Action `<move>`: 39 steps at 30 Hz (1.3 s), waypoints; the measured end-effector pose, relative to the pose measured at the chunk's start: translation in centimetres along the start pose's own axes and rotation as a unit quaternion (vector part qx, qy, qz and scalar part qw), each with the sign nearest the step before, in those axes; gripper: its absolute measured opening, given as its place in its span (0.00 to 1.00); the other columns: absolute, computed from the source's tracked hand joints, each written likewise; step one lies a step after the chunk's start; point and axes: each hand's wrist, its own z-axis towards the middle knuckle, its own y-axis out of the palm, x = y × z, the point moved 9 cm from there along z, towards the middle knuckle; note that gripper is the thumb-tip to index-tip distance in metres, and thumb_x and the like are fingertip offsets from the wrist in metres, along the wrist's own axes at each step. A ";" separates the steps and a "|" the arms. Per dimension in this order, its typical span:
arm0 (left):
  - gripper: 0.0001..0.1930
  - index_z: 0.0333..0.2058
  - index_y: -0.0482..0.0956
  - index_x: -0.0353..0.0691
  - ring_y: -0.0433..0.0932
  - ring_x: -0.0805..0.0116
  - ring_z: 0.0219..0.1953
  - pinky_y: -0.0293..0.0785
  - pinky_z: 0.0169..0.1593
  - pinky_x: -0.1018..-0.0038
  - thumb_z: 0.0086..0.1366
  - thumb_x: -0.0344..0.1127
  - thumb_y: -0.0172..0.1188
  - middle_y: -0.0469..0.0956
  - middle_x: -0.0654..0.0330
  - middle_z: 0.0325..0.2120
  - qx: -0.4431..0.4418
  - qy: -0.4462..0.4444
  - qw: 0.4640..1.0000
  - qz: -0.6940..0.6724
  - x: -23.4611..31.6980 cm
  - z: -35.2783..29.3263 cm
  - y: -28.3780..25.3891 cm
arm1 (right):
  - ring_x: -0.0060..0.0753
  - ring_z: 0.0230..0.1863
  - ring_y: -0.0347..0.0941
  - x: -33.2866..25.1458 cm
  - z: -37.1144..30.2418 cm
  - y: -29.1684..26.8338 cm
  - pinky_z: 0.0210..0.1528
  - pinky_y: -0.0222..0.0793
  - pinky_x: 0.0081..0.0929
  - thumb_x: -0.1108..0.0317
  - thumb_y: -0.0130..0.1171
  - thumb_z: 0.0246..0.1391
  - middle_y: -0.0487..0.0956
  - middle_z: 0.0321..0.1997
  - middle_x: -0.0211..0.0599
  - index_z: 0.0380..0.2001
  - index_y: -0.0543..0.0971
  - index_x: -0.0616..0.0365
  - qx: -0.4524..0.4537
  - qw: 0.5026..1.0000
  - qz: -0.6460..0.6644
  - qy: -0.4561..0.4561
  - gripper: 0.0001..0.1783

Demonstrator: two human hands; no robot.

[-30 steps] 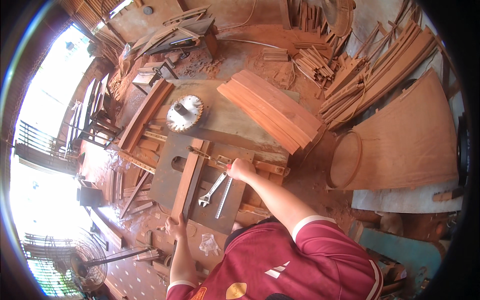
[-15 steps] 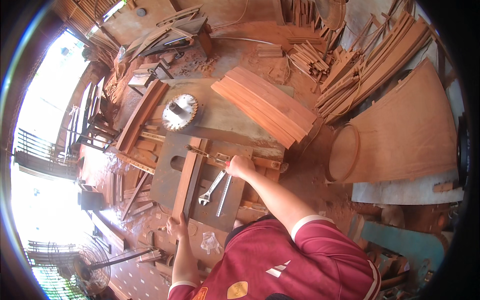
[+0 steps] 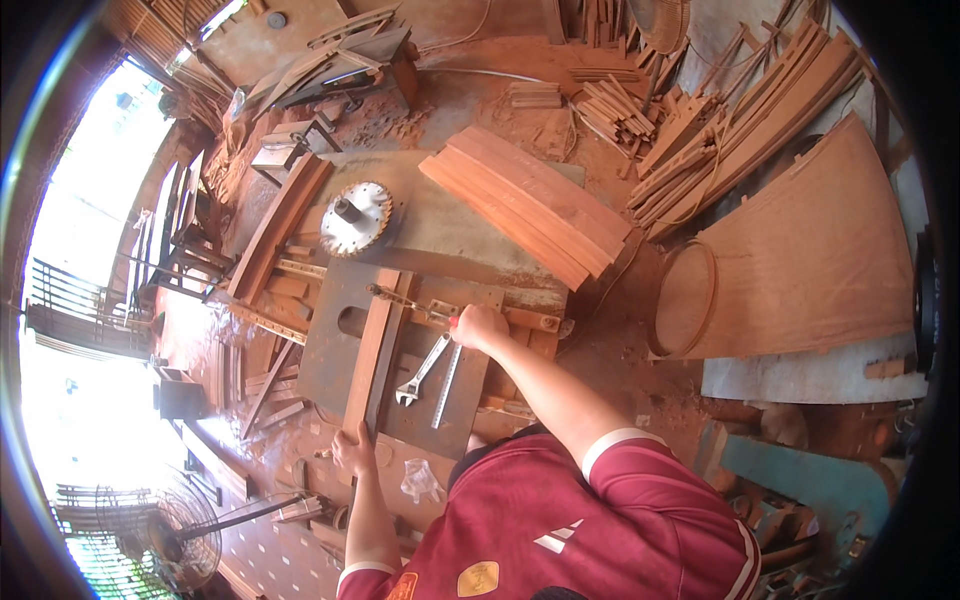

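Observation:
A reddish wooden strip [image 3: 368,360] lies lengthwise across a dark metal plate [image 3: 318,365], against a darker rail on its right. At the strip's near end, my left hand [image 3: 352,450] is closed around the wood. My right hand [image 3: 482,328] grips the red handle of a metal toggle clamp [image 3: 408,302], whose far tip reaches over the strip's far part. Between strip and right forearm lie an adjustable wrench [image 3: 422,370] and a steel ruler [image 3: 446,388], side by side. An oval slot in the plate shows left of the strip.
Beyond the plate stands a toothed circular saw blade [image 3: 370,218] on a spindle. A stack of red-brown boards [image 3: 530,205] rests on the table behind, at right. A fan [image 3: 180,535] is at lower left. A large cone-shaped duct [image 3: 800,260] stands at right.
Almost nothing differs; the whole view has shifted slightly upward. Both hands keep their places on the strip and the clamp handle.

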 end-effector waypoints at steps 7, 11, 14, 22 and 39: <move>0.39 0.50 0.82 0.35 0.79 0.45 0.53 0.68 0.59 0.49 0.60 0.70 0.66 0.83 0.50 0.46 -0.009 0.002 1.000 0.005 0.2 0.2 0.0 | 0.51 0.44 0.87 0.1 0.2 0.1 0.46 0.83 0.44 0.50 0.60 0.60 0.88 0.38 0.52 0.34 0.89 0.58 0.001 1.000 -0.004 0.002 0.21; 0.39 0.50 0.82 0.35 0.79 0.46 0.53 0.68 0.59 0.50 0.60 0.70 0.66 0.83 0.50 0.47 -0.007 0.001 1.000 0.007 0.2 0.2 0.1 | 0.52 0.44 0.87 0.3 0.4 0.3 0.46 0.83 0.44 0.50 0.60 0.60 0.88 0.38 0.52 0.34 0.89 0.58 -0.002 1.000 -0.007 0.008 0.22; 0.40 0.51 0.81 0.36 0.80 0.44 0.52 0.72 0.58 0.49 0.59 0.71 0.66 0.83 0.48 0.47 -0.001 0.003 1.000 0.017 0.0 0.1 0.1 | 0.54 0.46 0.86 0.1 0.1 0.1 0.49 0.82 0.47 0.49 0.60 0.60 0.87 0.40 0.55 0.34 0.89 0.60 -0.009 1.000 -0.004 0.006 0.23; 0.40 0.52 0.81 0.36 0.78 0.46 0.56 0.68 0.61 0.50 0.60 0.71 0.65 0.82 0.51 0.50 -0.019 -0.006 1.000 0.024 0.1 0.2 0.3 | 0.52 0.44 0.87 0.1 0.3 0.1 0.46 0.83 0.44 0.50 0.59 0.61 0.88 0.38 0.53 0.33 0.89 0.58 0.003 1.000 -0.009 -0.001 0.22; 0.39 0.52 0.82 0.36 0.79 0.46 0.55 0.69 0.60 0.50 0.60 0.70 0.66 0.83 0.50 0.48 -0.004 0.005 1.000 0.025 0.6 0.2 0.1 | 0.52 0.43 0.88 0.3 0.5 0.2 0.45 0.84 0.45 0.50 0.63 0.58 0.88 0.38 0.53 0.34 0.89 0.58 -0.002 1.000 -0.008 0.009 0.21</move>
